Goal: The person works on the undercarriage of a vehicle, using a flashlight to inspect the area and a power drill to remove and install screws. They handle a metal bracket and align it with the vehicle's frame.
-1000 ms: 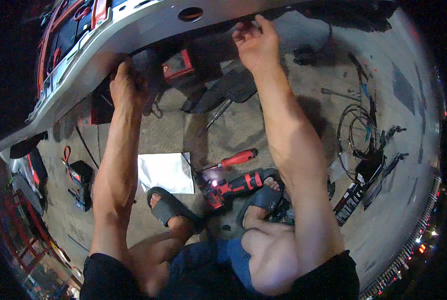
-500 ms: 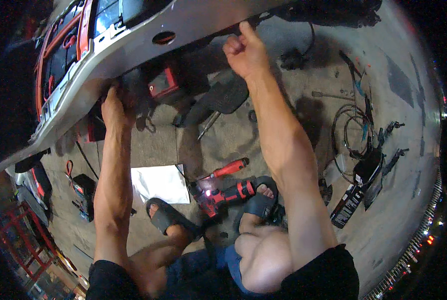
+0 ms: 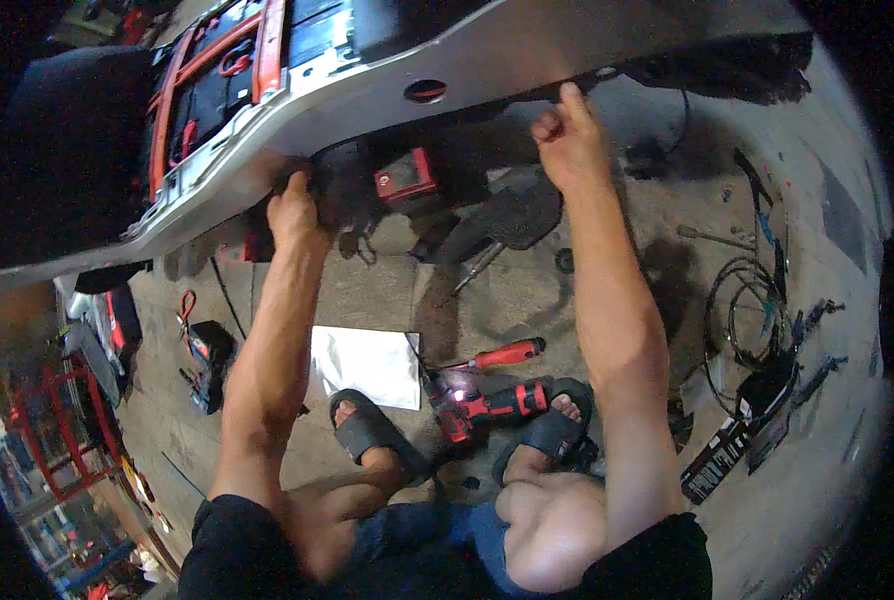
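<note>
Reaching (head view): up with both bare arms to the lower edge of a long pale panel, stretched across the top of the view.
Left hand: raised to the shadowed lower edge, thumb upward; the rest lost in shadow, so cannot tell whether clenched or released.
Right hand: farther right along the same edge, one digit straight up close to it, other fingers curled; cannot tell whether touching or grasping it.
Panel: slanting from lower left to upper right, pierced by a dark round hole between the hands; red bars beyond it.
Floor under the panel: red box; flat dark piece to its right.
Floor between the arms: white sheet above the left sandal; screwdriver with red handle, just above a red-and-black power tool, light glowing at its head, close to the right sandal.
Floor at right: metal rod; long black box, lower down.
</note>
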Demonstrator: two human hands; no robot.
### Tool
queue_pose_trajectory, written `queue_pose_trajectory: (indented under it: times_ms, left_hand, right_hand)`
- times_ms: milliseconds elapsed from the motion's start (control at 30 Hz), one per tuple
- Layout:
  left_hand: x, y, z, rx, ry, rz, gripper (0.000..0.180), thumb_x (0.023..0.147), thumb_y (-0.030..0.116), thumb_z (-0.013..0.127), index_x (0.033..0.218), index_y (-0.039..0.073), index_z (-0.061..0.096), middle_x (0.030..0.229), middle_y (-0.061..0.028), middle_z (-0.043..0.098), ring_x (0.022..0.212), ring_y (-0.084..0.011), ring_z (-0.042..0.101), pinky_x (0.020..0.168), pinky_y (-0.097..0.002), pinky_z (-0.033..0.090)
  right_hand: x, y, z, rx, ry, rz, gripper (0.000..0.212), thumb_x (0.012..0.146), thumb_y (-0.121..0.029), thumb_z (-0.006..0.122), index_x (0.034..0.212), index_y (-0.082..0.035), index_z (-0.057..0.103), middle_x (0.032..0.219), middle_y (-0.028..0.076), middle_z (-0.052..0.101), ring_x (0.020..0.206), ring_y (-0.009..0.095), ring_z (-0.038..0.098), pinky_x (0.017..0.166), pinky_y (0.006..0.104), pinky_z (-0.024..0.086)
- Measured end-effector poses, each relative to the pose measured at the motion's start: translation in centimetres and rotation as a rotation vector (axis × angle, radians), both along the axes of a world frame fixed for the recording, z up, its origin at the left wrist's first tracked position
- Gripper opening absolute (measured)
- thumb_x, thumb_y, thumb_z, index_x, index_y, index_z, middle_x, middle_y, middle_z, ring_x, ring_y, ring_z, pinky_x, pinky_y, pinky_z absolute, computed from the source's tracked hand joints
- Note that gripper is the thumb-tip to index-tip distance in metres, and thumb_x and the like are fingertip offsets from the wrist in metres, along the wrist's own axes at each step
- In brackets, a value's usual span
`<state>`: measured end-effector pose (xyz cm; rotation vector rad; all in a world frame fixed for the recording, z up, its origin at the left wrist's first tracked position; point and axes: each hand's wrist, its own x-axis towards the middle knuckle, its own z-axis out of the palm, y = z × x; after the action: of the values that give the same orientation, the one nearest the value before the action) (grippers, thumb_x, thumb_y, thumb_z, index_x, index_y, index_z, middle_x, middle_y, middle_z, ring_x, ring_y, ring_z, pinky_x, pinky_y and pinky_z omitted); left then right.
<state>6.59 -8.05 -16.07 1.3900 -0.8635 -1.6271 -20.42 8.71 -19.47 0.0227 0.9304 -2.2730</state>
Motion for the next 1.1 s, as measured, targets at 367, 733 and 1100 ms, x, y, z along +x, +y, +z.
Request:
queue_pose_trajectory:
  times_ms: [367,733,1100]
  left_hand:
    - [1.2,1.7,-0.7,-0.106,0.193,-0.149,0.022,0.092,0.017,0.062,0.11,0.008,0.055,0.086,-0.0027,0.056,0.067,-0.0139,0.053,0.056,-0.0286,0.046]
    - [1.9,1.5,0.1,0.235,0.556,-0.135,0.023,0.087,0.029,0.071,0.078,0.018,0.053,0.061,0.0051,0.044,0.051,-0.0087,0.042,0.044,-0.0234,0.031]
    - [2.1,0.7,1.4,0.339,0.69,-0.094,0.033,0.082,0.029,0.076,0.07,0.02,0.047,0.057,0.0055,0.034,0.047,-0.0102,0.031,0.045,-0.0273,0.024]
  right_hand:
    - [7.0,0.1,2.5,0.612,0.865,-0.1,0.031,0.097,-0.014,0.054,0.125,-0.001,0.055,0.098,0.007,0.063,0.069,0.008,0.055,0.057,0.0244,0.046]
    - [11.2,-5.0,5.7,0.253,0.671,0.402,0.049,0.094,-0.013,0.06,0.138,0.0,0.044,0.094,0.01,0.067,0.074,0.016,0.065,0.063,0.0264,0.052]
    - [10.8,-6.7,5.3,0.182,0.689,0.353,0.029,0.092,-0.009,0.061,0.12,-0.002,0.055,0.108,0.005,0.061,0.099,0.013,0.056,0.085,0.0283,0.046]
